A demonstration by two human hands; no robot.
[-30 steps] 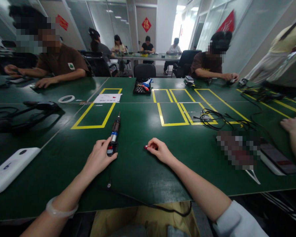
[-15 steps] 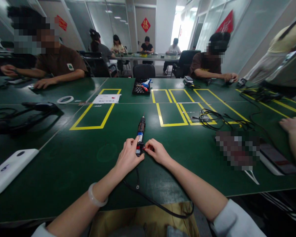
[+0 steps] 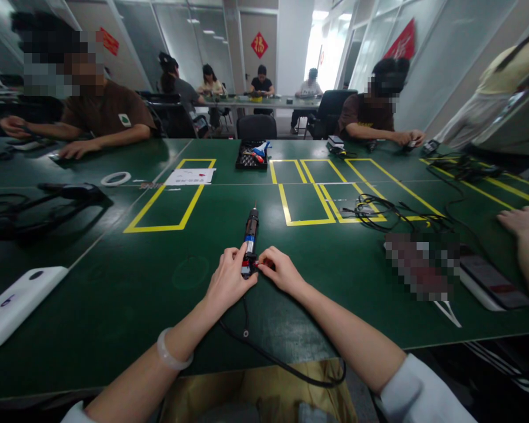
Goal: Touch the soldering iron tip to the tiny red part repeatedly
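Note:
An electric screwdriver with its inner parts exposed lies on the green table, bit pointing away from me. A silver and blue motor section shows in its middle. My left hand is closed around its near end from the left. On the other side my right hand pinches something small and reddish against the rear part; fingers hide most of it. A black cable runs from below the tool over the table edge, and a thin lead with a ring terminal lies close by.
A black tray with tools stands at the far side. Tangled black cables and a phone lie to the right. At left are a white power bank-like case and a tape roll. Another person's hand rests at right.
Both hands stay at the screwdriver with almost the same grip. The view has shifted very slightly; nothing else has visibly moved.

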